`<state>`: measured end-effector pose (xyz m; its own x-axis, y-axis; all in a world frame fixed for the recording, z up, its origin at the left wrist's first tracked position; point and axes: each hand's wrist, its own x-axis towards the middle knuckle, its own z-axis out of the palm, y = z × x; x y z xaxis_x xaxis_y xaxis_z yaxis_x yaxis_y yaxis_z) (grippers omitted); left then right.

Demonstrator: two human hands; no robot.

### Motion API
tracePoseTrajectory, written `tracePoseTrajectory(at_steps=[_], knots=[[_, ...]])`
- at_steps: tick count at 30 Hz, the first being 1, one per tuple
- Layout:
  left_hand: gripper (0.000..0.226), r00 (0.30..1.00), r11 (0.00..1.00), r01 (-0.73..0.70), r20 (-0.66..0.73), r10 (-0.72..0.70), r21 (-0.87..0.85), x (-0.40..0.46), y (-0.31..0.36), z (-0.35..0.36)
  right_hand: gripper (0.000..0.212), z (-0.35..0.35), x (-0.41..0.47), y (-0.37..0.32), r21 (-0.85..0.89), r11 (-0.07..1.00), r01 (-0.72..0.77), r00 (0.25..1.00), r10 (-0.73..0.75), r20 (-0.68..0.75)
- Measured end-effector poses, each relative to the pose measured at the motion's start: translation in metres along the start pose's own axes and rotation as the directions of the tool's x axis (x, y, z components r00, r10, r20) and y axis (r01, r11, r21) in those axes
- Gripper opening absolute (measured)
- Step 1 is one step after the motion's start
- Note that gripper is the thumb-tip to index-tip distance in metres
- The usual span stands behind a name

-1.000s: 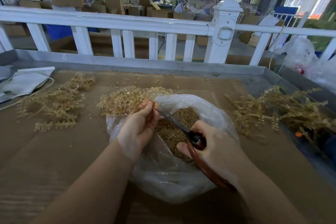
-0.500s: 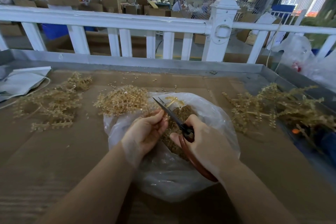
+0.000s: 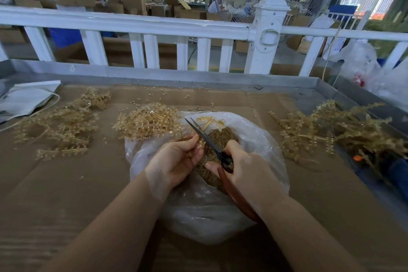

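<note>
From the head camera, the left hand (image 3: 176, 161) is curling its fingers and thumb around a small amber plastic sprig (image 3: 200, 144), holding it over the mouth of the clear plastic bag (image 3: 262, 139). How much of the sprig is left in the grip is hard to tell, since the fingers are covering most of it. The right hand (image 3: 245, 168) is gripping the red-brown handles of the scissors (image 3: 207, 141), with the dark blades pointing up and away from the person and their tips standing slightly apart, just beside the left fingertips. The bag is lying open on the cardboard sheet (image 3: 88, 183) in the middle of the table, and a heap of cut pieces (image 3: 224, 137) is sitting inside it under both hands. A pile of uncut sprigs (image 3: 148, 121) is touching the bag's far left edge. Another pile (image 3: 61, 121) is lying well to the left, and a third (image 3: 331, 130) is spreading out to the right near the metal table rim (image 3: 353, 95).
</note>
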<state>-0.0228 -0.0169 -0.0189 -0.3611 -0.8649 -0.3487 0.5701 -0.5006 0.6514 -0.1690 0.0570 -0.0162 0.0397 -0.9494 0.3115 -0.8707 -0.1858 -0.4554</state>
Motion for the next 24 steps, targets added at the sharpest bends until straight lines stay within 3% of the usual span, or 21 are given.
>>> tracePoseTrajectory(at_steps=[7, 12, 17, 21, 24], knots=[[0.009, 1.0, 1.0, -0.01, -0.03, 0.01, -0.003, -0.001, -0.001, -0.001, 0.037, -0.002, -0.001, 0.001, -0.041, 0.999, 0.014, 1.0, -0.015, -0.016], [0.011, 0.978, 0.988, -0.152, -0.146, 0.147, -0.025, 0.006, -0.004, 0.003, 0.035, -0.022, -0.008, 0.0, -0.017, 0.998, -0.058, 0.997, 0.059, 0.056], [0.012, 0.92, 0.948, -0.315, -0.232, 0.315, 0.041, 0.008, -0.01, 0.006, 0.034, -0.04, -0.013, 0.001, -0.024, 0.985, -0.172, 0.985, 0.172, 0.006], [0.011, 0.892, 0.928, -0.343, -0.259, 0.371, 0.149, 0.01, -0.014, 0.009, 0.025, -0.044, -0.014, -0.004, -0.097, 0.977, -0.19, 0.981, 0.192, 0.019], [0.019, 0.878, 0.906, -0.372, -0.24, 0.414, 0.203, 0.01, -0.016, 0.009, 0.023, -0.049, -0.014, -0.005, -0.013, 0.977, -0.214, 0.975, 0.214, 0.062]])
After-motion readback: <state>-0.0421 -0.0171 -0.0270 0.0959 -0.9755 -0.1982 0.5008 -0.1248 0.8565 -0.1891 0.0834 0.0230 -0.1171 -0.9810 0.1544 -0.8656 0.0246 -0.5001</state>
